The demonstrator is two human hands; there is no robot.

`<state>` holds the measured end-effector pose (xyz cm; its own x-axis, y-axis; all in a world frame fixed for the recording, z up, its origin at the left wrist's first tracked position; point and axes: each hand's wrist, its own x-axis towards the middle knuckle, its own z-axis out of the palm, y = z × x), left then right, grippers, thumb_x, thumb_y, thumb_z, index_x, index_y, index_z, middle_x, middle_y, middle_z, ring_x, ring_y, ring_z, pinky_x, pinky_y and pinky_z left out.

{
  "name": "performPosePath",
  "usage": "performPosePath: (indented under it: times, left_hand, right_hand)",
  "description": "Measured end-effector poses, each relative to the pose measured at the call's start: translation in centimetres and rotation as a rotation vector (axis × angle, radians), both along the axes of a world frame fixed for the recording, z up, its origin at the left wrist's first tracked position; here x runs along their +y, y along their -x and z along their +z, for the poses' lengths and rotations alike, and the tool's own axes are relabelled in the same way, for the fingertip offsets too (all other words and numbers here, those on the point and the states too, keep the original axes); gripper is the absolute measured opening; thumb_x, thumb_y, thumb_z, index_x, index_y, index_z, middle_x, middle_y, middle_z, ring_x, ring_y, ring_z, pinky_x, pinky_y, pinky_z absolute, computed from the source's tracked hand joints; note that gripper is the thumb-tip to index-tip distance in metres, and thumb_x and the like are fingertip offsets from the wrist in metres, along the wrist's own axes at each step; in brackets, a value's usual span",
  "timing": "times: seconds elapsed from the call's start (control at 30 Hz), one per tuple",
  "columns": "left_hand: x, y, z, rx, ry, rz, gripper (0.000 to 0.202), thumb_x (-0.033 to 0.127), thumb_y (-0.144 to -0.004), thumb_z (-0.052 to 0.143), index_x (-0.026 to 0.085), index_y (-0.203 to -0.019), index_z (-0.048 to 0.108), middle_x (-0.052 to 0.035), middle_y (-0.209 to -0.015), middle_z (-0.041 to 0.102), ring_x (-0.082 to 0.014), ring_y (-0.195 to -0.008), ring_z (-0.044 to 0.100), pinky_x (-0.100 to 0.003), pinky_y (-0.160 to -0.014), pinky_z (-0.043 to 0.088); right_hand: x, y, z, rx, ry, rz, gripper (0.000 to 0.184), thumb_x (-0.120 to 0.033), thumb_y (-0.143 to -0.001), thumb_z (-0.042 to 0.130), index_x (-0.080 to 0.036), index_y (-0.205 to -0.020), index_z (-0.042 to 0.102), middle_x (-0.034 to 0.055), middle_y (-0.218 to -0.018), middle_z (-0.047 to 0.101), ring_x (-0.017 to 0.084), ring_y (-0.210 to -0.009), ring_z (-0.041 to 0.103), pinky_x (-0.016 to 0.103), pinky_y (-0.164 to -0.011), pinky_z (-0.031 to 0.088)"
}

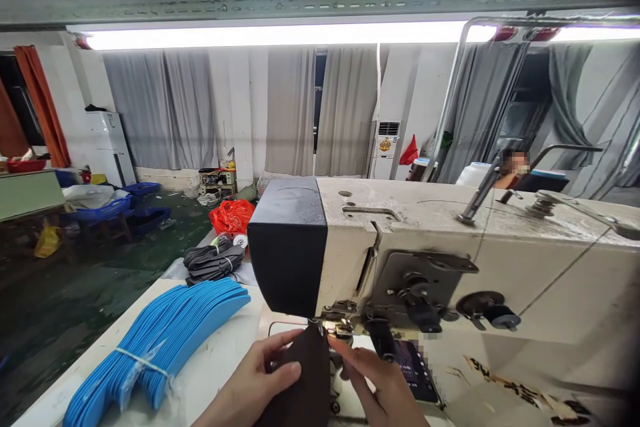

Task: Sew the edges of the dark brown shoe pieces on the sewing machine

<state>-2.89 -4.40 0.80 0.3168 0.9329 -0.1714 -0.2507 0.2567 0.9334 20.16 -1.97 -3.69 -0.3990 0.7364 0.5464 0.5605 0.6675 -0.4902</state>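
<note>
A dark brown, flat piece of material (303, 380) runs up to the needle area of a cream sewing machine (345, 247), its narrow end beneath the black end cover (287, 260). My left hand (260, 373) grips this piece from the left, thumb on top and fingers at its far side. On the right edge, close to the metal presser foot (343, 328), rests the stretched index fingertip of my right hand (377, 380). The other right fingers are bent and partly hidden, with a gap between them and the index finger.
A tied bundle of blue curved strips (165, 333) lies left on the table. Behind it are dark bundled strips (213, 260) and a red plastic bag (231, 215). A phone (415, 370) lies under the machine arm. Another person (513, 170) is at the far right.
</note>
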Motion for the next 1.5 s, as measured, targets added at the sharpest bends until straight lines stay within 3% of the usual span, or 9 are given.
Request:
performPosePath:
  times: [0.13,0.33,0.4,0.5,0.63,0.9,1.13,1.37,1.5]
  left_hand:
    - [-0.6,1.0,-1.0,0.029,0.024,-0.183,0.062,0.038,-0.052,0.084,0.016,-0.107,0.065,-0.0064,-0.091,0.072,-0.0253,-0.087,0.066,-0.03,-0.074,0.05]
    - [-0.4,1.3,-2.5,0.025,0.003,-0.263,0.053,0.042,-0.057,0.081,0.014,-0.099,0.067,-0.0052,-0.084,0.071,-0.0187,-0.076,0.063,-0.023,-0.065,0.046]
    - [-0.4,1.2,-2.8,0.032,0.01,-0.266,0.05,0.041,-0.056,0.082,0.015,-0.096,0.068,-0.0045,-0.083,0.07,-0.0167,-0.074,0.062,-0.021,-0.062,0.045]
    - [-0.7,0.8,-3.1,0.018,0.058,-0.197,0.05,0.042,-0.052,0.084,0.014,-0.09,0.07,-0.0037,-0.08,0.07,-0.0158,-0.072,0.061,-0.021,-0.062,0.045]
    - [-0.8,0.0,-2.8,-0.025,0.109,-0.064,0.056,0.042,-0.046,0.086,0.015,-0.092,0.07,-0.0027,-0.075,0.07,-0.0156,-0.07,0.061,-0.022,-0.063,0.046]
    - [1.0,-1.4,-2.2,-0.138,0.072,-0.018,0.054,0.042,-0.044,0.087,0.012,-0.085,0.07,-0.0063,-0.072,0.07,-0.0163,-0.063,0.061,-0.023,-0.056,0.047]
    - [2.2,-2.7,-3.3,-0.2,0.015,0.117,0.051,0.04,-0.049,0.086,0.012,-0.088,0.069,-0.0094,-0.074,0.072,-0.0228,-0.069,0.067,-0.032,-0.067,0.052]
    - [1.6,-4.1,-4.0,-0.202,-0.029,0.264,0.049,0.042,-0.056,0.081,0.013,-0.093,0.066,-0.0109,-0.082,0.073,-0.0257,-0.073,0.068,-0.036,-0.068,0.054]
    - [0.6,-4.3,-3.9,-0.198,-0.094,0.254,0.052,0.038,-0.058,0.081,0.016,-0.102,0.063,-0.0096,-0.088,0.073,-0.0241,-0.077,0.067,-0.033,-0.07,0.053]
  right_hand:
    - [0.2,-0.1,0.6,0.044,0.06,-0.007,0.04,-0.029,-0.092,0.039,-0.025,-0.127,0.059,0.0041,-0.066,0.069,0.012,-0.052,0.062,0.019,-0.057,0.053]
    - [0.4,-0.2,0.8,0.021,0.099,-0.002,0.04,-0.024,-0.09,0.041,-0.027,-0.125,0.061,0.0066,-0.095,0.074,0.014,-0.07,0.07,0.016,-0.051,0.054]
    - [0.3,-0.1,1.0,0.025,0.085,-0.015,0.039,-0.022,-0.089,0.042,-0.027,-0.122,0.063,0.0065,-0.103,0.073,0.016,-0.079,0.071,0.019,-0.06,0.056]
    - [0.1,0.1,1.4,0.037,0.046,-0.02,0.038,-0.022,-0.089,0.044,-0.027,-0.119,0.065,0.0052,-0.097,0.075,0.016,-0.078,0.072,0.023,-0.068,0.056]
    - [0.1,0.2,1.7,0.05,0.049,-0.028,0.036,-0.023,-0.09,0.044,-0.026,-0.118,0.066,0.0032,-0.076,0.076,0.015,-0.062,0.071,0.021,-0.061,0.056]
    - [0.7,-0.3,0.8,0.05,0.108,-0.006,0.035,-0.027,-0.091,0.045,-0.028,-0.121,0.064,0.0022,-0.073,0.075,0.015,-0.057,0.069,0.016,-0.042,0.05]
    - [0.6,-0.5,-1.7,0.099,0.153,-0.232,0.045,-0.055,-0.09,0.042,-0.027,-0.111,0.07,0.0063,-0.076,0.074,0.018,-0.056,0.067,0.02,-0.037,0.049]
    - [0.7,-0.7,-1.2,0.06,0.23,-0.126,0.038,-0.046,-0.092,0.044,-0.031,-0.118,0.066,0.0072,-0.103,0.073,0.02,-0.079,0.071,0.018,-0.048,0.054]
    - [0.6,-0.6,-0.5,0.054,0.166,-0.096,0.036,-0.041,-0.093,0.043,-0.031,-0.12,0.064,0.0068,-0.102,0.073,0.018,-0.076,0.07,0.021,-0.054,0.056]
